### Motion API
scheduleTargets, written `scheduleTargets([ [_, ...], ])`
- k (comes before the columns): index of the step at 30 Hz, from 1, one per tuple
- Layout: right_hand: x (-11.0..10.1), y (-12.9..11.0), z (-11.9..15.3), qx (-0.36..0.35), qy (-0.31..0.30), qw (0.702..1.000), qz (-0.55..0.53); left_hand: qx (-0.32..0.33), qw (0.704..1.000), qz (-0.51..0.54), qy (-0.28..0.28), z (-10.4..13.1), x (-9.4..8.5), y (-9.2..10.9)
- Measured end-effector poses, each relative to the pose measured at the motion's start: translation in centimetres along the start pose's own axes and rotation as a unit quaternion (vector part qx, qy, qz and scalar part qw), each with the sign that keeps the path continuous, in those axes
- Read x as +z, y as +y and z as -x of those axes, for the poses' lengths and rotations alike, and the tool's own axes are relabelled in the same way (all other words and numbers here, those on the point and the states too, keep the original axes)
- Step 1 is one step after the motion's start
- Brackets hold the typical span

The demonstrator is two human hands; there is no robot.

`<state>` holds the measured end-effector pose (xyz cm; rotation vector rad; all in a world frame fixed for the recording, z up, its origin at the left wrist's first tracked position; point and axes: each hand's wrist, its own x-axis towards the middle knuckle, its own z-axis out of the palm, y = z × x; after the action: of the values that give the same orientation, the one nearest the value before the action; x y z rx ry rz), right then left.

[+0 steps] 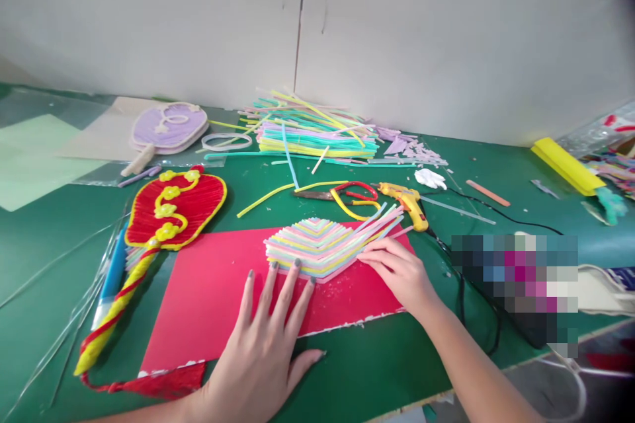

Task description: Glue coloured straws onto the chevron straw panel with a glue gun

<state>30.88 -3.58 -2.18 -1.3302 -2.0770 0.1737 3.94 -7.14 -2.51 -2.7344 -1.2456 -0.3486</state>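
Observation:
A red sheet [208,291] lies on the green table, with a chevron pattern of pastel strips [312,248] on it. The strips are yellow, pink, green, blue and white, and their loose ends fan out to the upper right. My left hand [272,337] lies spread, its fingertips on the lower left edge of the pattern. At the right edge, the thumb and fingers of my right hand [401,274] are pinched together on the strips; which strip they hold is too small to tell. A yellow glue gun [409,203] and scissors with red and yellow handles [364,192] lie just behind.
A red and yellow fan [173,211] with a tassel [169,380] lies left. Behind are a purple fan [169,127] and a pile of coloured strips [317,139]. A black cable [506,215] and a yellow folded piece [565,165] are on the right.

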Motion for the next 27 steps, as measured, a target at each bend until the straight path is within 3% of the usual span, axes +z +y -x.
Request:
scheduleTargets([
  [8, -0.1, -0.5, -0.1, -0.001, 0.010, 1.000, -0.003, -0.003, 1.000, 0.003, 0.006, 0.0, 0.0, 0.0],
  [11, -1.6, 0.0, -0.2, 0.038, 0.066, 0.997, 0.029, 0.000, 1.000, 0.002, 0.008, 0.0, 0.0, 0.0],
  [14, -3.3, 2.8, -0.6, 0.136, 0.158, 0.970, 0.122, 0.003, 1.000, 0.000, 0.010, 0.0, 0.0, 0.0],
  [17, -4.3, 7.1, -1.1, 0.232, 0.162, 0.935, 0.213, 0.001, 1.000, 0.001, 0.012, 0.0, 0.0, 0.0],
  [19, -4.3, 9.8, -1.5, 0.278, 0.131, 0.922, 0.235, 0.000, 1.000, 0.001, 0.010, 0.0, -0.1, 0.0],
  [22, -3.6, 12.0, -2.1, 0.285, 0.093, 0.925, 0.234, 0.000, 1.000, 0.001, 0.008, 0.0, -0.2, 0.1],
  [27, -2.2, 12.5, -2.6, 0.291, 0.109, 0.918, 0.247, -0.003, 1.000, -0.005, 0.001, -0.1, -0.3, 0.1],
])
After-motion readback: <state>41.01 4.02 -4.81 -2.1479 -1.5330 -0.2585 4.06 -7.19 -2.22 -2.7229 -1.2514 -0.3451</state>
